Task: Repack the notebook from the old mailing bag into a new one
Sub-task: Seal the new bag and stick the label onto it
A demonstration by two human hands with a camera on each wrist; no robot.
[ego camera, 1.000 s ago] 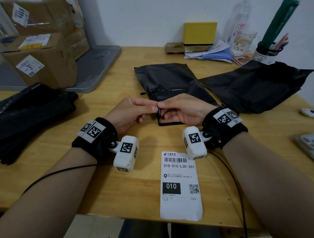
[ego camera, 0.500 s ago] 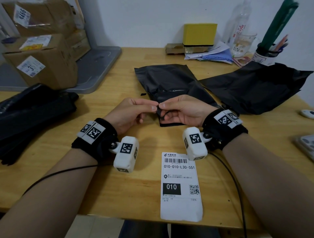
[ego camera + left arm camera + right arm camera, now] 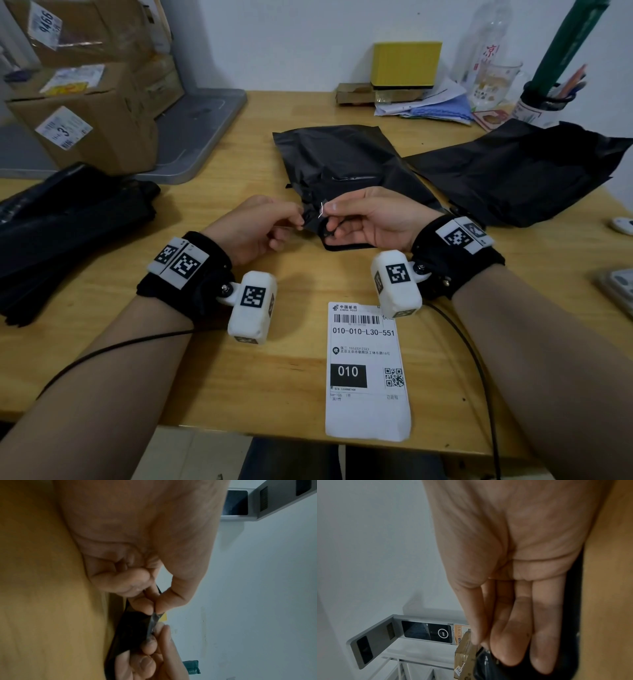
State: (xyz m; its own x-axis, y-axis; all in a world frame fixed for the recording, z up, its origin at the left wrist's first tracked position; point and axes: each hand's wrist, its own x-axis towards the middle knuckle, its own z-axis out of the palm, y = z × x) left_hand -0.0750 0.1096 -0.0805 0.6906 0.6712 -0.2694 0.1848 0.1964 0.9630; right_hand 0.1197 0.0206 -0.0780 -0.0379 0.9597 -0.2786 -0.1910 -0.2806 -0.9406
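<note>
Wooden tabletop (image 3: pixel 260 377) fills the head view, backed by a white wall along the top of the frame. At centre frame lies a black mailing bag (image 3: pixel 342 164), flat on the tabletop with its near end raised between both hands. Left hand (image 3: pixel 253 229) applies a narrow pinch grip, thumb against forefinger, on the bag's near edge; the left wrist view confirms thumb and fingertip closed on a thin glossy strip of the bag (image 3: pixel 153 620). Right hand (image 3: pixel 373 219) holds the same edge just beside the left, thumb and forefinger pinched on it, remaining fingers (image 3: pixel 510 635) curled under the black film (image 3: pixel 488 666). A second black bag (image 3: pixel 513 171) lies crumpled at right of frame, apart from the first. The notebook cannot be seen; whether it sits inside either bag cannot be told. A white shipping label (image 3: pixel 366 370) lies flat at lower centre, near the tabletop's front edge. Cardboard boxes (image 3: pixel 85 113) stand at upper left; a stack of black bags (image 3: pixel 68 226) lies at left
</note>
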